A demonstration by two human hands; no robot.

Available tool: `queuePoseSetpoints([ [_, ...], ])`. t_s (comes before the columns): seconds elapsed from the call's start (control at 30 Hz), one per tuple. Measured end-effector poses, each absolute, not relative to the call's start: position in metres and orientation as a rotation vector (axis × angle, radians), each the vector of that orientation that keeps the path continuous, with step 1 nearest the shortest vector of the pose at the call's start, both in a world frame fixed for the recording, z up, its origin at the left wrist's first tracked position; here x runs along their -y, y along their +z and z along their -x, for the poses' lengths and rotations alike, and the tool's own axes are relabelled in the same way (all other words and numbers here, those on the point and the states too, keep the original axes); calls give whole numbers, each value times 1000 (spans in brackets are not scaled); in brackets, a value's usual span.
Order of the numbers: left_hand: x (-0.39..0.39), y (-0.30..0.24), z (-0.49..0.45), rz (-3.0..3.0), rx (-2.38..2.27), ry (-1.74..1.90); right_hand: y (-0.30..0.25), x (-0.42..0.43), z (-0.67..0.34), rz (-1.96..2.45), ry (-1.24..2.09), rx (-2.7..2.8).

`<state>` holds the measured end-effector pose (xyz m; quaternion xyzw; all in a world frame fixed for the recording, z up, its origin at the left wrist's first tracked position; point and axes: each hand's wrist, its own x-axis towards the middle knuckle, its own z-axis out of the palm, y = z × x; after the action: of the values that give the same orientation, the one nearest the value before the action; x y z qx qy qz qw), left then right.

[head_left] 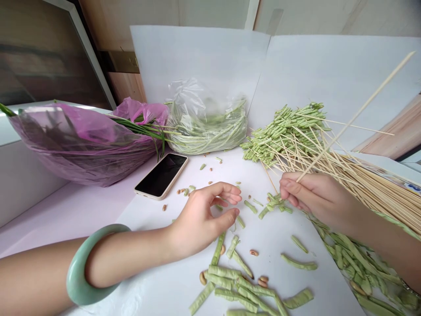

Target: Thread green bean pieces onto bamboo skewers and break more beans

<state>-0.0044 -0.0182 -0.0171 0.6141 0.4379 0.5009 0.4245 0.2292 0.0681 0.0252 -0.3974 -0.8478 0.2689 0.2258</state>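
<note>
My right hand (305, 193) pinches a long thin bamboo skewer (355, 116) that slants up to the right. Its lower end is close to a few short green bean pieces (272, 204); whether any is threaded on it I cannot tell. My left hand (207, 215), a green bangle (77, 272) on its wrist, hovers over the white sheet with thumb and fingers apart and nothing between them. Below it lie cut bean pieces (226, 281) and a few loose brown beans (254, 253).
Skewers loaded with beans (286, 131) are piled at the back right, beside many bare skewers (388, 193). More bean pieces (362, 263) lie at the right. A clear bag of long beans (210, 131), a purple bag (88, 145) and a phone (162, 175) stand behind and left.
</note>
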Motion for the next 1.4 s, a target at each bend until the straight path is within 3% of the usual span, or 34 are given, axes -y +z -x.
queuePoseSetpoints([
  [1.4, 19, -18, 5, -1581, -1105, 1211, 18, -69, -226, 1085, 771, 2358],
])
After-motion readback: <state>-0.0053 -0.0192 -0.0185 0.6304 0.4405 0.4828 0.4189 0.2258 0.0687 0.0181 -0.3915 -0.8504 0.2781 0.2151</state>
